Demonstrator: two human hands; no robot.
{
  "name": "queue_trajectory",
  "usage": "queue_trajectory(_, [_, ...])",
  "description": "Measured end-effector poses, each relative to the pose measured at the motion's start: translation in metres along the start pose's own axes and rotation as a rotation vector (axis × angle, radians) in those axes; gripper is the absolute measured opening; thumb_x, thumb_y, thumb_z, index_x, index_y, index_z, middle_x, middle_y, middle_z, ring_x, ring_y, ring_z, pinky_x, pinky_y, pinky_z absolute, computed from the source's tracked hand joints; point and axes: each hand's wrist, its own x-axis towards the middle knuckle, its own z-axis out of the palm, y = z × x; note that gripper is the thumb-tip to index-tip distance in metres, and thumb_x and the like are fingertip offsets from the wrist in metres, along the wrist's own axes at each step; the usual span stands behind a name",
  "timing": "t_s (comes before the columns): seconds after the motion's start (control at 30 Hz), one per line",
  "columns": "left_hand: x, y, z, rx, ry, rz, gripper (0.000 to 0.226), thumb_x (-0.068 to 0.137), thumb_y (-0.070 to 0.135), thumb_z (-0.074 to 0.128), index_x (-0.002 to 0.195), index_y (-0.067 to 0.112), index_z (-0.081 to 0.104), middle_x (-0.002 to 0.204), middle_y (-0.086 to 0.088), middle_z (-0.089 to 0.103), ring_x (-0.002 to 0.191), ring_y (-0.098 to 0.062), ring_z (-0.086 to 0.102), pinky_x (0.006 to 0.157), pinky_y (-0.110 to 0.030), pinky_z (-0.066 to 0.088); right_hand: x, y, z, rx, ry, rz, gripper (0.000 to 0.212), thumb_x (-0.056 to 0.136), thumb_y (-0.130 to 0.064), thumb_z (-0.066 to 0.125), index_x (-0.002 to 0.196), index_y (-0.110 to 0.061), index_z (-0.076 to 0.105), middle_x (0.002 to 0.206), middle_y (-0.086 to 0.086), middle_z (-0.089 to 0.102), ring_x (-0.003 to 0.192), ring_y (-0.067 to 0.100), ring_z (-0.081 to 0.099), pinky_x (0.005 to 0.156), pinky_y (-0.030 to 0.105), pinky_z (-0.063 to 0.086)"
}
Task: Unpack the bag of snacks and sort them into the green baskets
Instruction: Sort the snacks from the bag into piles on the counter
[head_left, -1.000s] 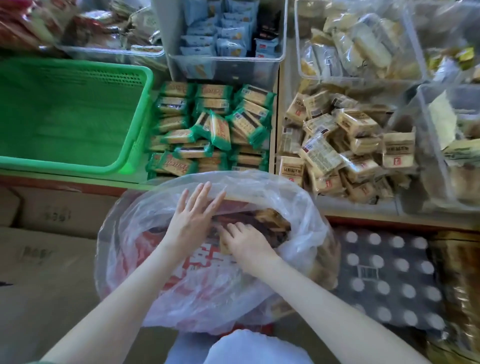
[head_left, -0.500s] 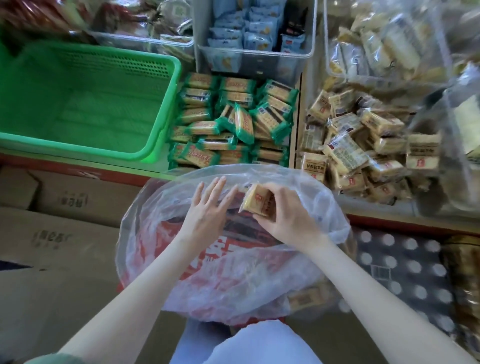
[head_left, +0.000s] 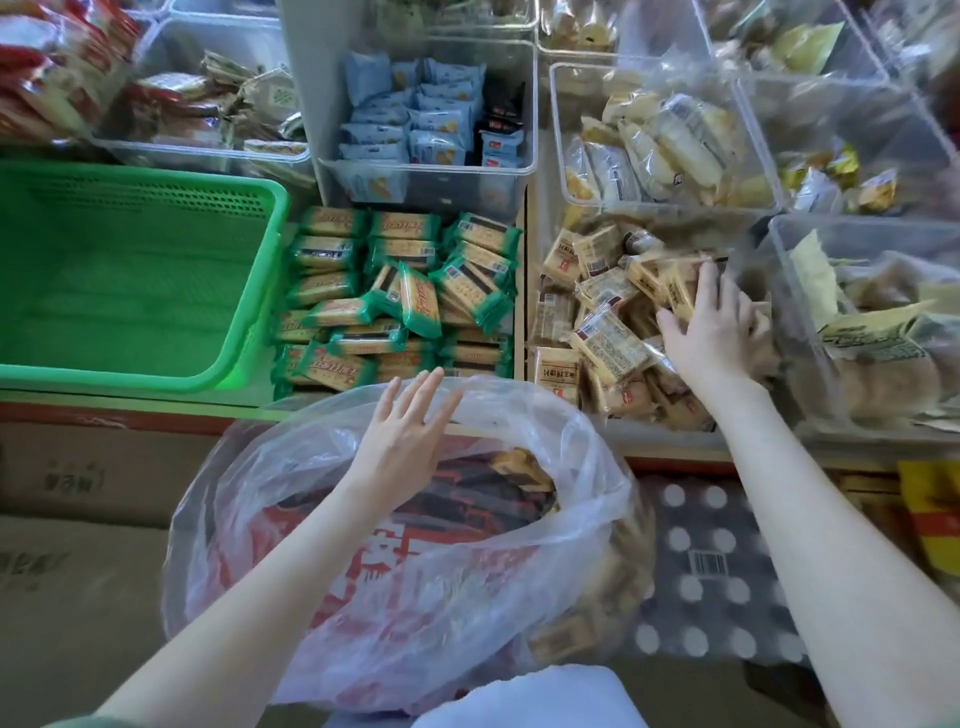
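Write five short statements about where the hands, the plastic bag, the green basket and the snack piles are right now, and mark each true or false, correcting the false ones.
1. The right hand is over the pile of tan-wrapped snacks. True.
2. The left hand grips a snack pack. False: it is open with fingers spread, at the rim of the plastic bag.
3. The green basket is full of snacks. False: no snacks show inside it.
4. The green-wrapped snacks lie between the green basket and the tan-wrapped pile. True.
5. The plastic bag is empty. False: packs are still visible inside it.
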Motion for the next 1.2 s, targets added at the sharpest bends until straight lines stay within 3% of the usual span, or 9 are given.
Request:
queue_trajectory(0.07, [-0.012, -0.012, 0.005, 0.005, -0.021, -0.016, 0.053, 0.081, 0.009, 0.069, 0.132, 0.005, 0.056, 0.14, -0.027, 0.047, 0.13, -0.041, 0.045, 0.107, -0.06, 0.033, -0.021, -0.02, 0.001, 0.019, 0.113, -0.078, 0.069, 0.097, -0.04, 0.045, 0.153, -0.013, 0.016, 0.158, 0.016, 0.015, 0.144, 0.03, 0.014, 0.115, 0.052, 0.009])
queue_trajectory(0.17, [-0.034, -0.031, 0.013, 0.034, -0.049, -0.013, 0.048, 0.092, 0.019, 0.049, 0.14, 0.009, 0.049, 0.142, -0.025, 0.045, 0.133, -0.04, 0.042, 0.11, -0.058, 0.028, -0.08, -0.07, 0.017, 0.209, 0.347, -0.442, 0.047, 0.094, -0.021, 0.052, 0.137, -0.003, 0.045, 0.135, 0.018, 0.049, 0.123, 0.03, 0.041, 0.104, 0.047, 0.035])
queue_trajectory(0.3, [-0.054, -0.044, 0.019, 0.048, -0.059, 0.014, 0.083, 0.078, 0.01, 0.074, 0.149, 0.016, 0.032, 0.147, -0.024, 0.039, 0.137, -0.039, 0.037, 0.112, -0.056, 0.027, -0.175, -0.112, 0.082, 0.061, 0.101, -0.957, 0.024, 0.08, -0.004, 0.067, 0.103, -0.004, 0.066, 0.087, 0.01, 0.063, 0.081, 0.026, 0.058, 0.076, 0.034, 0.052])
queue_trajectory(0.43, [-0.059, -0.049, 0.02, 0.062, -0.028, 0.121, 0.101, 0.065, 0.0, 0.077, 0.151, 0.019, 0.027, 0.152, -0.023, 0.03, 0.141, -0.037, 0.026, 0.113, -0.055, 0.025, -0.193, -0.106, 0.125, -0.681, -0.207, -0.884, 0.058, 0.083, -0.024, 0.068, 0.135, -0.008, 0.049, 0.135, 0.019, 0.051, 0.129, 0.038, 0.043, 0.113, 0.051, 0.025])
queue_trajectory(0.53, [-0.062, -0.052, 0.023, 0.078, -0.029, 0.14, 0.101, 0.065, 0.002, 0.078, 0.151, 0.019, 0.026, 0.154, -0.021, 0.025, 0.143, -0.036, 0.019, 0.114, -0.054, 0.021, -0.182, -0.096, 0.131, -1.25, -0.391, -1.001, 0.071, 0.097, -0.028, 0.046, 0.152, -0.006, 0.006, 0.159, 0.017, 0.006, 0.145, 0.04, 0.001, 0.107, 0.061, -0.013])
queue_trajectory(0.87, [-0.063, -0.069, 0.024, 0.123, -0.05, 0.2, 0.091, 0.063, 0.005, 0.08, 0.145, 0.014, 0.041, 0.153, -0.023, 0.027, 0.142, -0.038, 0.025, 0.113, -0.054, 0.02, -0.162, -0.088, 0.136, -1.61, -0.333, -1.172, 0.085, 0.089, -0.027, 0.059, 0.153, -0.015, 0.004, 0.159, 0.012, -0.004, 0.144, 0.04, -0.002, 0.116, 0.054, -0.003])
queue_trajectory(1.0, [-0.052, -0.067, 0.02, 0.133, -0.035, 0.197, 0.084, 0.064, 0.005, 0.078, 0.142, 0.012, 0.046, 0.15, -0.024, 0.034, 0.138, -0.04, 0.034, 0.111, -0.055, 0.021, -0.148, -0.074, 0.142, -1.22, -0.228, -1.053, 0.056, 0.071, -0.039, 0.08, 0.123, -0.028, 0.062, 0.135, 0.001, 0.049, 0.127, 0.027, 0.036, 0.117, 0.049, 0.001])
queue_trajectory(1.07, [-0.044, -0.065, 0.022, 0.141, -0.04, 0.189, 0.079, 0.073, 0.017, 0.078, 0.144, 0.013, 0.044, 0.152, -0.023, 0.031, 0.141, -0.038, 0.03, 0.114, -0.054, 0.02, -0.144, -0.065, 0.151, -1.016, -0.206, -1.197, 0.06, 0.053, -0.02, 0.092, 0.105, -0.012, 0.064, 0.108, 0.005, 0.063, 0.109, 0.028, 0.047, 0.111, 0.051, 0.021])
queue_trajectory(1.2, [-0.025, -0.056, 0.03, 0.156, -0.05, 0.21, 0.083, 0.077, 0.046, 0.075, 0.146, 0.015, 0.043, 0.153, -0.019, 0.031, 0.141, -0.035, 0.031, 0.115, -0.054, 0.024, -0.135, -0.07, 0.109, -0.489, -0.028, -1.067, 0.036, 0.079, -0.003, 0.056, 0.11, -0.016, 0.067, 0.108, 0.003, 0.064, 0.107, 0.025, 0.059, 0.101, 0.047, 0.039])
